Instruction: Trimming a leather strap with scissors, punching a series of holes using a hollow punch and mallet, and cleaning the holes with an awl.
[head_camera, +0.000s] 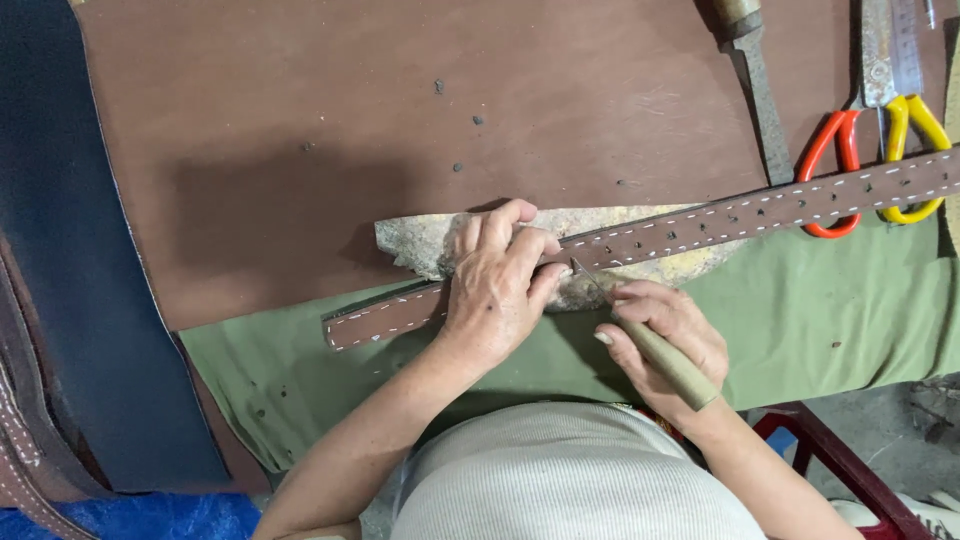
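Left hand lies flat across the brown stitched leather strap, fingers spread and pressing down, pinning it onto a rough, mottled stone slab under the work. The strap runs from near left to far right across the desk, which is covered in green cloth; it has white stitching along both edges and a row of punched holes toward its far right end. Right hand is closed around the pale wooden handle of an awl, its thin metal point set against the strap's near edge just beside the left thumb. Whether the tip has gone through the leather is hard to tell from this angle. To do this well, I judge: keep the point on the stitch line, hold the awl steady, and keep the pinning fingers clear of the tip. A large brown leather sheet lies far of the strap; orange- and yellow-handled scissors and a metal file sit far right; dark blue leather at left.
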